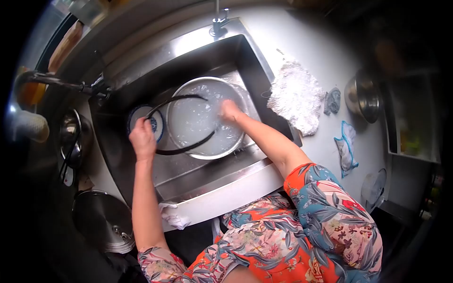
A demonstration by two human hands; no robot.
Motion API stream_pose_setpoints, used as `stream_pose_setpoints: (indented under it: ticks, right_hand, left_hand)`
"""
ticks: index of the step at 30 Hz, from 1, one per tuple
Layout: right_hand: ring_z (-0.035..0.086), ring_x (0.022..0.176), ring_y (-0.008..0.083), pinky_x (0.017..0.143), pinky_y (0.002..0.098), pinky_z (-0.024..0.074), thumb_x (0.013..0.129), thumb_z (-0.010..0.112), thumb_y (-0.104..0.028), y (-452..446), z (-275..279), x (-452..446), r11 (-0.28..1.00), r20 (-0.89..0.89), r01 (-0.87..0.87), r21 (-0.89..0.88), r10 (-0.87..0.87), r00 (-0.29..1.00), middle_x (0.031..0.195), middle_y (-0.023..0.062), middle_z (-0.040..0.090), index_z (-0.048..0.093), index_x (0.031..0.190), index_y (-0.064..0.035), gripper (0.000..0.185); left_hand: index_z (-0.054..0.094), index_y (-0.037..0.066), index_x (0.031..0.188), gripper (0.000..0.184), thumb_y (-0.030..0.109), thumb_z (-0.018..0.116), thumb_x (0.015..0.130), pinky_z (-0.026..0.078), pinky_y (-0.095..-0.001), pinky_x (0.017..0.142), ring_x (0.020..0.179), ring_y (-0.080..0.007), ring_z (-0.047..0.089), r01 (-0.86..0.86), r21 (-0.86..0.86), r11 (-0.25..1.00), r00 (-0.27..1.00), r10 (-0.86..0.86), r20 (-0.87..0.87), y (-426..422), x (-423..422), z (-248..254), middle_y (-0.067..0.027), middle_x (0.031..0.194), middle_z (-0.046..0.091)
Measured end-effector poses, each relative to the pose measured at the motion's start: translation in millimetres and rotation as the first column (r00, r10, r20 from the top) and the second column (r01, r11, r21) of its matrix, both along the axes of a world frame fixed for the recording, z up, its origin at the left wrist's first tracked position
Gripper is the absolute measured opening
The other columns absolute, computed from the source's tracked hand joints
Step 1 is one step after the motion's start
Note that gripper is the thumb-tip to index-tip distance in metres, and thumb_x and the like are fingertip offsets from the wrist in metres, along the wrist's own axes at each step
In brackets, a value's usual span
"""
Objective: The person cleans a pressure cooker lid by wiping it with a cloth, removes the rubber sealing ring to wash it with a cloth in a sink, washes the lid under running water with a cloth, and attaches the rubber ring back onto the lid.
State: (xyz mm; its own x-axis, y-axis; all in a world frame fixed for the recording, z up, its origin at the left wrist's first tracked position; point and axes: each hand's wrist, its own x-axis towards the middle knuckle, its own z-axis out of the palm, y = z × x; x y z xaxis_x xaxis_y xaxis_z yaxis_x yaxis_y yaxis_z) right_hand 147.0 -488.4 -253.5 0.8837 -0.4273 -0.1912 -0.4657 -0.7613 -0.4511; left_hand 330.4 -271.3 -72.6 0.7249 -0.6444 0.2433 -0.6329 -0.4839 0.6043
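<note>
A large round metal basin (177, 143) of cloudy, bubbly water stands in the sink. My left hand (142, 137) is closed on a thin, dark ring-like band (175, 98) at the basin's left side. The band arcs over the rim, and its far parts dip into the water. My right hand (230, 110) is in the water at the basin's right side; its fingers are hidden below the surface. Partly behind the band and my left hand, a blue-and-white dish (158, 125) lies on the sink floor.
The steel sink (172, 177) has a faucet (216, 29) at the back and another fixture (61, 81) at left. On the right counter are a white fluffy cloth (297, 96), a grey scrubber (332, 101), a blue-edged cloth (347, 150) and a metal bowl (362, 98). A pot (101, 217) sits at lower left.
</note>
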Motion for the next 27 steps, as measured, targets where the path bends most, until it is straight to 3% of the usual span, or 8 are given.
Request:
stream_pose_setpoints:
  ticks: [2,4,7,11,13,16,26,27]
  right_hand:
    - [0.057,0.092,0.0392,0.078,0.0435,0.0472,0.072,0.055,-0.010,5.4,23.7,23.3,0.967,0.163,0.239,0.083,-0.250,0.955,0.093,0.0241,0.059,0.060,0.089,-0.0003,0.021]
    - [0.057,0.090,0.0398,0.078,0.0435,0.0460,0.074,0.053,-0.010,-2.2,56.5,40.1,0.913,0.333,0.297,0.281,-0.383,0.862,0.093,0.0234,0.059,0.060,0.093,-0.0033,0.021]
    - [0.056,0.090,0.0376,0.077,0.0426,0.0444,0.080,0.048,-0.006,-5.2,124.9,44.0,0.971,0.356,0.091,0.223,-0.167,0.919,0.092,0.0209,0.059,0.057,0.103,-0.0043,0.024]
    - [0.057,0.087,0.0348,0.075,0.0409,0.0457,0.083,0.048,-0.007,2.1,153.5,60.4,0.986,0.515,-0.158,-0.047,0.159,0.842,0.092,0.0171,0.058,0.055,0.101,-0.0039,0.019]
    - [0.057,0.086,0.0336,0.073,0.0396,0.0468,0.084,0.049,-0.008,13.2,174.4,69.7,0.955,0.532,-0.254,-0.154,0.297,0.793,0.091,0.0158,0.058,0.055,0.100,-0.0027,0.018]
    - [0.059,0.083,0.0321,0.070,0.0376,0.0486,0.084,0.053,-0.009,33.2,201.2,81.4,0.886,0.471,-0.373,-0.274,0.462,0.751,0.091,0.0150,0.059,0.055,0.101,-0.0014,0.020]
    - [0.055,0.072,0.0366,0.064,0.0408,0.0443,0.084,0.051,-0.010,16.9,129.7,36.5,0.980,0.547,-0.052,0.190,-0.061,0.835,0.077,0.0178,0.057,0.052,0.089,-0.0016,0.009]
    - [0.055,0.060,0.0186,0.057,0.0317,0.0442,0.087,0.049,-0.009,16.1,117.9,23.0,0.952,0.455,0.083,0.295,-0.216,0.864,0.064,0.0088,0.055,0.054,0.086,-0.0028,0.008]
  left_hand:
    - [0.060,0.001,0.095,0.020,0.015,0.049,0.085,0.047,-0.0373,0.058,0.062,-0.0311,0.061,0.051,0.050,0.997,0.999,-0.051,-0.003,5.2,1.5,-33.7,-0.0181,0.070,0.061]
    - [0.056,0.000,0.096,0.020,0.012,0.047,0.084,0.044,-0.0304,0.051,0.047,-0.0135,0.054,-0.037,0.144,0.989,0.852,0.107,-0.512,4.2,-10.8,-14.6,-0.0060,0.061,0.055]
    - [0.051,0.000,0.110,0.036,0.016,0.055,0.078,0.047,-0.0419,0.074,0.079,-0.0341,0.061,-0.050,0.248,0.967,0.975,0.101,-0.197,18.3,11.3,-26.6,-0.0197,0.083,0.061]
    - [0.039,0.001,0.125,0.058,0.018,0.062,0.074,0.040,-0.0418,0.089,0.104,-0.0375,0.050,-0.003,0.070,0.998,0.993,-0.005,0.116,-1.2,10.1,-11.8,-0.0208,0.115,0.051]
    - [0.045,0.004,0.119,0.049,0.022,0.061,0.076,0.043,-0.0421,0.084,0.099,-0.0365,0.053,0.088,0.021,0.996,0.937,-0.090,0.337,-19.6,0.4,13.8,-0.0176,0.111,0.055]
    - [0.059,0.004,0.097,0.025,0.025,0.056,0.084,0.046,-0.0406,0.067,0.076,-0.0351,0.059,0.242,0.144,0.960,0.960,-0.258,0.109,-38.9,-7.1,30.9,-0.0175,0.076,0.060]
    - [0.059,0.002,0.083,0.020,0.021,0.055,0.085,0.044,-0.0411,0.058,0.066,-0.0377,0.058,0.076,-0.136,0.988,0.997,-0.077,-0.004,-7.9,-1.4,53.6,-0.0213,0.069,0.057]
    - [0.060,0.000,0.084,0.021,0.021,0.055,0.086,0.044,-0.0355,0.056,0.058,-0.0272,0.057,0.016,-0.186,0.983,0.998,-0.028,-0.058,1.8,5.1,58.0,-0.0175,0.064,0.057]
